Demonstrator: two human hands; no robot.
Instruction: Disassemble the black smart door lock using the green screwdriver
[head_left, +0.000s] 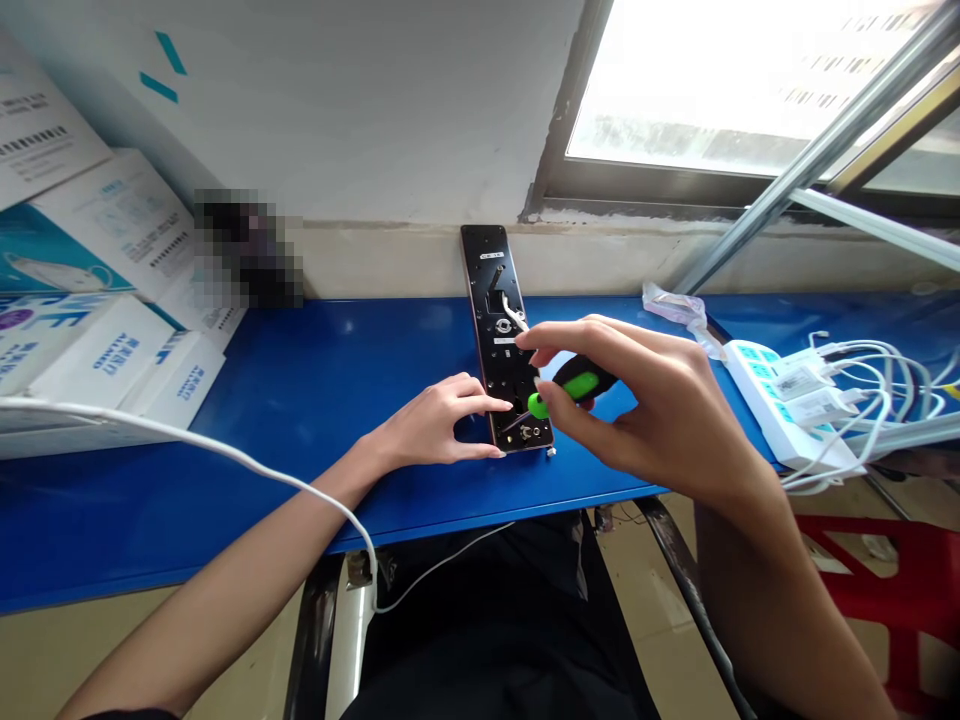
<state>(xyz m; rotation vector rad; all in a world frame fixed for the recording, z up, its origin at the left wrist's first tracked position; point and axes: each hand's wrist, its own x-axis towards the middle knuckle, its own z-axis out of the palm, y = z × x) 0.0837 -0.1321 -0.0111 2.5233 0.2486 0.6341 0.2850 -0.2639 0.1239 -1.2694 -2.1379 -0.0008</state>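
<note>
Currently at work, as I watch: a long black panel (496,360) lying on the blue tabletop (360,345), centre of the frame. Its long axis runs almost up and down the frame, far end leaning slightly left, near end close to the tabletop's front edge. Fittings face up; a white cable (514,312) emerges around mid-length.

Screwdriver (579,384), black and bright green, over the panel's near end. Its long axis slants: handle toward the right, shaft pointing down and left. Cannot tell whether the tip is seated in anything.

Right hand (652,400): grip closed around the screwdriver handle, thumb on the green part, index finger arched above. Left hand (442,420): grip moderately wide, thumb and index finger parted, index fingertip on the panel's face beside the shaft, thumb at the near left corner.

Just off the panel's near right corner, a small white piece (551,452). Right side of the frame: white power strip (750,385) with plugs and tangled leads, crumpled plastic (675,304) just behind it. Left side: stacked cartons (90,375). Lower right: red stool (915,570) on the floor (660,600).
</note>
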